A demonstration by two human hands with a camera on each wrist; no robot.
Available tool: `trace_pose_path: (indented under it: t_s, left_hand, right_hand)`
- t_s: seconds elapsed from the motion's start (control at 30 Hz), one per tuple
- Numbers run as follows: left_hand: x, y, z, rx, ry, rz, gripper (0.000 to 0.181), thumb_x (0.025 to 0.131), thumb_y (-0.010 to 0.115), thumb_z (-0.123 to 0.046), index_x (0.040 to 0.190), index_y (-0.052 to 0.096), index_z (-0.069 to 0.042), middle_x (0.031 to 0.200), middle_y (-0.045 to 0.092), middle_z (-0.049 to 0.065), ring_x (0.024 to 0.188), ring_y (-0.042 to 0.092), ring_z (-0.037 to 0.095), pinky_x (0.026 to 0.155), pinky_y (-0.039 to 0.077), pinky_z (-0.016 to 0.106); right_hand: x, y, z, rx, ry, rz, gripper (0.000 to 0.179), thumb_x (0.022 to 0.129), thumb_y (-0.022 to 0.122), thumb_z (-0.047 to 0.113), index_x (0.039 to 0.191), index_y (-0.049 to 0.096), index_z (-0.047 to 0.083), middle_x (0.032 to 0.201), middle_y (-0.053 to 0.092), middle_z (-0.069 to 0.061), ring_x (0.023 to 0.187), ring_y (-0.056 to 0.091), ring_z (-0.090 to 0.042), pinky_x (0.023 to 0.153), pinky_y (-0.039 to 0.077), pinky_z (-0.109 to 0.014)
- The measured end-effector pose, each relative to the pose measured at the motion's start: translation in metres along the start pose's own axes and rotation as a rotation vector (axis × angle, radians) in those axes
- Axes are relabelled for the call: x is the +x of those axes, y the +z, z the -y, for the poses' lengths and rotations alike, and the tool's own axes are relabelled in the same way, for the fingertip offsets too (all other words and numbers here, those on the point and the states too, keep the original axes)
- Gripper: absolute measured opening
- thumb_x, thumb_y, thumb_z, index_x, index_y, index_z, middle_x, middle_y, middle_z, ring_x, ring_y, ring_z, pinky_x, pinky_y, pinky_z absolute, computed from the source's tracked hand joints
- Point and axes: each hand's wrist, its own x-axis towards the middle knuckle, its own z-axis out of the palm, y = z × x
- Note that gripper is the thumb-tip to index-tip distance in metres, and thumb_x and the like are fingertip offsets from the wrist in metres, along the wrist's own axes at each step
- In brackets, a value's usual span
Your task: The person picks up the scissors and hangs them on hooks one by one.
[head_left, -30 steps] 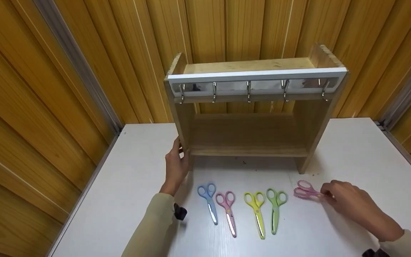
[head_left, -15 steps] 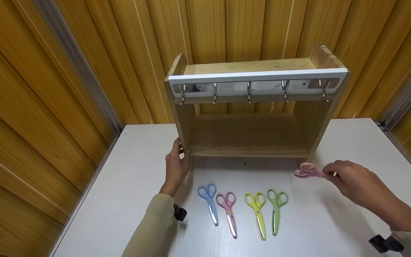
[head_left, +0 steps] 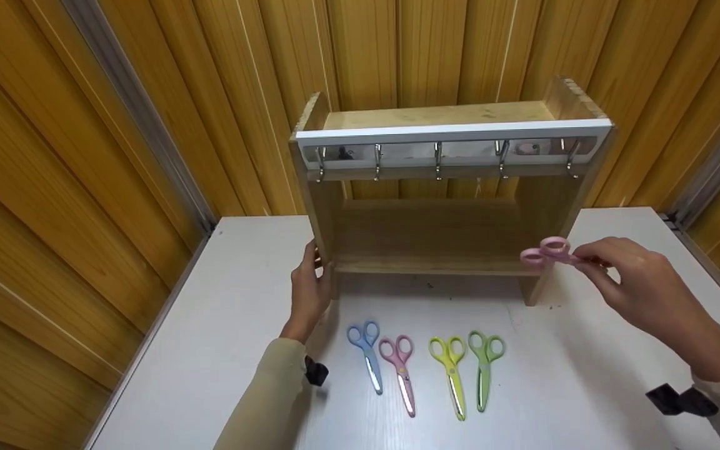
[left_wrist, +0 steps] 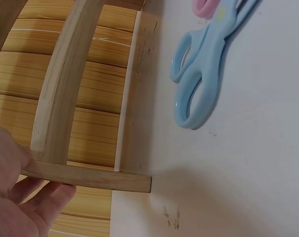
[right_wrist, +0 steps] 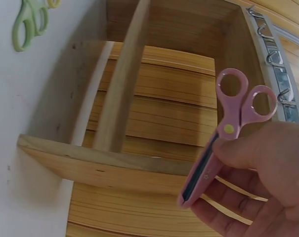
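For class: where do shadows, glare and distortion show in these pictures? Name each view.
Head: glare on the yellow scissors, a soft shadow below the right hand; left wrist: shadow on the table by the rack, whose shelf looks bowed, perhaps lens distortion; right wrist: small glints on the held scissors.

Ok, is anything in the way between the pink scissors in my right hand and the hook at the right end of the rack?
Nothing visible does. In the head view, your right hand holds the pink scissors lower than that bare hook, and no other thing shows between them in front of the rack.
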Motion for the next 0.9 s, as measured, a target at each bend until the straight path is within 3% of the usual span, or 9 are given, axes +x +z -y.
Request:
trace_pose_path:
  t_s: [0.33, 0.47, 0.63, 0.9]
  left_hand:
    - [0.0, 0.002, 0.001, 0.025, 0.002, 0.008, 0.055, 0.103, 0.06, -0.005, 0.154, 0.04, -0.014, 0.145, 0.059, 0.013, 0.118, 0.066, 0.028, 0.095, 0.059, 0.04]
    - [0.0, 0.003, 0.001, 0.044, 0.05, -0.016, 0.054, 0.102, 0.061, -0.002, 0.152, 0.042, -0.011, 0.139, 0.063, 0.017, 0.114, 0.068, 0.03, 0.091, 0.061, 0.041]
    - [0.001, 0.003, 0.001, 0.048, 0.056, -0.018, 0.054, 0.102, 0.061, -0.002, 0.152, 0.042, -0.011, 0.139, 0.063, 0.017, 0.114, 0.068, 0.03, 0.091, 0.061, 0.041]
    - [0.002, 0.004, 0.002, 0.017, 0.0, 0.007, 0.056, 0.103, 0.059, -0.002, 0.154, 0.04, -0.014, 0.143, 0.06, 0.015, 0.115, 0.067, 0.03, 0.091, 0.061, 0.04]
  right_hand:
    - [0.023, -0.009, 0.007, 0.041, 0.009, -0.144, 0.031, 0.075, 0.083, -0.012, 0.103, 0.073, -0.003, 0.095, 0.073, -0.015, 0.083, 0.063, -0.02, 0.087, 0.035, 0.003]
    - [0.029, -0.008, 0.007, 0.091, 0.049, -0.215, 0.03, 0.078, 0.082, -0.012, 0.106, 0.074, -0.003, 0.093, 0.073, -0.015, 0.086, 0.059, -0.002, 0.084, 0.038, 0.0]
    - [0.036, -0.005, 0.008, 0.167, 0.155, -0.253, 0.025, 0.085, 0.079, -0.007, 0.109, 0.075, -0.003, 0.094, 0.074, -0.014, 0.09, 0.053, 0.017, 0.084, 0.042, -0.001]
    - [0.043, 0.007, 0.006, 0.299, 0.356, -0.242, 0.021, 0.095, 0.074, 0.009, 0.114, 0.075, 0.0, 0.103, 0.075, -0.012, 0.086, 0.062, 0.008, 0.079, 0.047, -0.002]
